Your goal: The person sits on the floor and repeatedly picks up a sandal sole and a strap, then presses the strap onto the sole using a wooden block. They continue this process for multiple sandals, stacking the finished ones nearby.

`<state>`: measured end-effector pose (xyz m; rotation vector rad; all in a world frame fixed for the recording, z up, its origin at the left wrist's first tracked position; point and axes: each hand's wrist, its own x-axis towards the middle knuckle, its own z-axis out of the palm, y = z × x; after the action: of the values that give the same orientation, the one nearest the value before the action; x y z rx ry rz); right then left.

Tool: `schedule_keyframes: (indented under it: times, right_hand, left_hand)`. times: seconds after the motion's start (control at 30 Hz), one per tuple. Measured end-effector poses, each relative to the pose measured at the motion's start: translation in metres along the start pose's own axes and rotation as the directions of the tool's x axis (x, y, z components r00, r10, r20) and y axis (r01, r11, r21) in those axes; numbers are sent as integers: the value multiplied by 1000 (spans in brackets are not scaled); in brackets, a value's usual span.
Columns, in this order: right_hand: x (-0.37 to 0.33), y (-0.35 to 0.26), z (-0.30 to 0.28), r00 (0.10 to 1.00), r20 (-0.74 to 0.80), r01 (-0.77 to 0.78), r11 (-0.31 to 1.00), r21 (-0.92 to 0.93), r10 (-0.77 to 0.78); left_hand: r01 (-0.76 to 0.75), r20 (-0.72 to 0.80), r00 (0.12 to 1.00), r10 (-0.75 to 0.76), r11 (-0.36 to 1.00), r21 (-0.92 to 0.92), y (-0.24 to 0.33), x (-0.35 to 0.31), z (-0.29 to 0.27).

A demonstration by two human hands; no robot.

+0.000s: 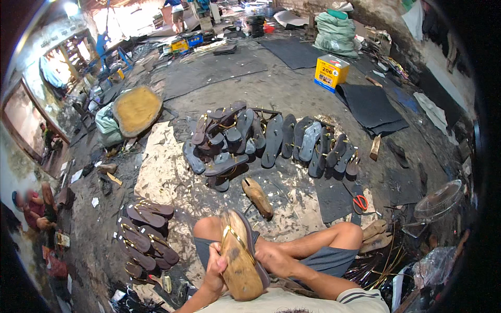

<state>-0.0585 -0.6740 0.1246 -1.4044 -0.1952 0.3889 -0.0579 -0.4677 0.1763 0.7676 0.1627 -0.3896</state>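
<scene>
A flip-flop with a thin gold strap [241, 242] sits on a wooden shoe last [243, 276], tilted up over my lap. The dark sole shows along the last's right edge. My left hand [216, 263] is closed round the left side of the last, with the thumb on the wood. At the right edge of the sole is my right hand [270, 259], its fingers curled and partly hidden behind the flip-flop. Just beyond my knees, a second wooden last [257, 198] lies on the floor.
Many dark flip-flops [272, 141] lie in a curved row ahead, and more [141, 235] at the left. Red-handled scissors [360, 203] and a fan [438, 200] are at the right. Farther off stand a yellow box [331, 72] and a round wooden block [137, 110]. Another person [36, 208] sits far left.
</scene>
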Motion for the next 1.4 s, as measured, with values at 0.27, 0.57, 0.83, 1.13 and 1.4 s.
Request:
schedule_keyframes:
  times: [0.27, 0.57, 0.83, 1.13, 1.4]
  right_hand:
    - [-41, 2, 31, 883, 245, -456, 608, 650, 401]
    - [0, -1, -20, 969, 243, -28, 956, 294, -47]
    - [50, -33, -12, 988, 16, -129, 775, 619, 151]
    - [56, -5, -7, 991, 32, -105, 621, 777, 129]
    - [57, -9, 3, 969, 87, -212, 591, 778, 233]
  left_hand:
    - [-34, -54, 998, 28, 994, -106, 0, -23, 4]
    - [-65, 60, 997, 46, 931, 360, 16, -13, 17]
    - [-39, 227, 966, -127, 791, 611, 34, -2, 26]
    - [363, -35, 932, -361, 924, 119, -27, -23, -11]
    - [218, -141, 974, -177, 894, 391, -47, -74, -81]
